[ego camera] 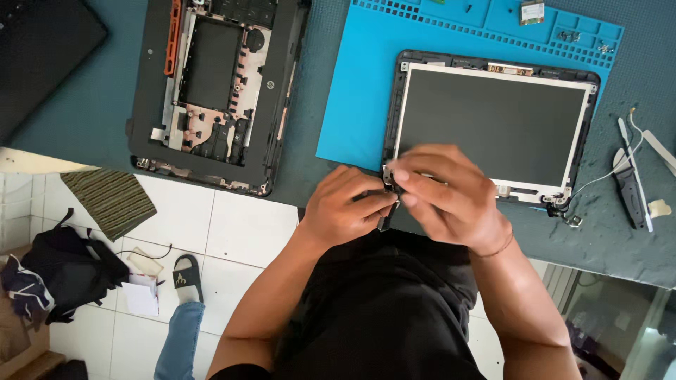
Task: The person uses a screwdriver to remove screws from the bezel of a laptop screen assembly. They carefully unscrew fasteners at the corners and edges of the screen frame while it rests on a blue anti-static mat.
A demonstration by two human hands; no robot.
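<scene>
At screen corner: small dark metal hinge [389, 200], pinched.

Two bare hands, left hand [345, 207] and right hand [443, 193], with no gloves and no rings to be seen. Forearms bare up to the elbows, no sleeves showing along them. Around the right wrist, a thin cord-like bracelet [497, 248], reddish-brown, sitting snug. Below the arms, black clothing [380, 309] of soft, slightly creased fabric, filling the lower middle of the view; whether shirt or trousers cannot be told. Short, plain fingernails [401, 175], unpainted. No watch on either wrist.
</scene>
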